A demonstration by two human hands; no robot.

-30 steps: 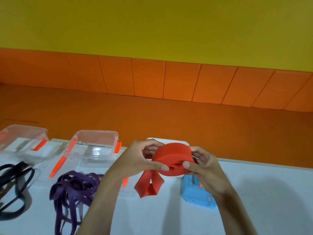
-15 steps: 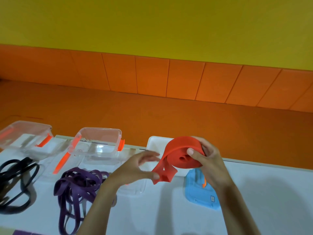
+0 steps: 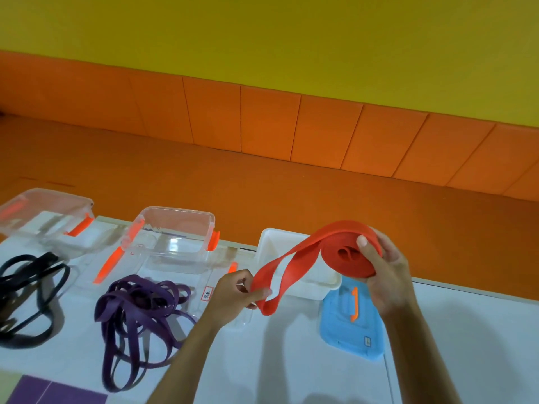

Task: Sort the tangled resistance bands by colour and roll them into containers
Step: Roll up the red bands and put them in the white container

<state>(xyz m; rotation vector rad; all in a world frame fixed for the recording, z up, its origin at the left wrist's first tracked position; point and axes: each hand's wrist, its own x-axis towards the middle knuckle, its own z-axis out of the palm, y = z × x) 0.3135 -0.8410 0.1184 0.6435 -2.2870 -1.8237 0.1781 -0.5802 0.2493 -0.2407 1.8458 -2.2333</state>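
A red resistance band (image 3: 335,252) is partly rolled into a coil. My right hand (image 3: 382,266) grips the coil above the white container (image 3: 271,240), thumb pressed on its face. My left hand (image 3: 236,295) pinches the band's loose looped end, pulled out down and to the left. Purple bands (image 3: 140,310) lie tangled on the white table. Black bands (image 3: 26,287) lie tangled at the left edge.
Two clear containers (image 3: 175,237) (image 3: 43,217) with orange clips stand along the table's far edge, their clear lids in front of them. A blue lid (image 3: 350,325) lies flat under my right hand. The table (image 3: 466,345) ends at an orange floor and wall.
My hands have drawn apart. The left hand pulled the loose end of the red band down and left, unwinding a longer loop, while the right hand kept the coil and rose slightly right.
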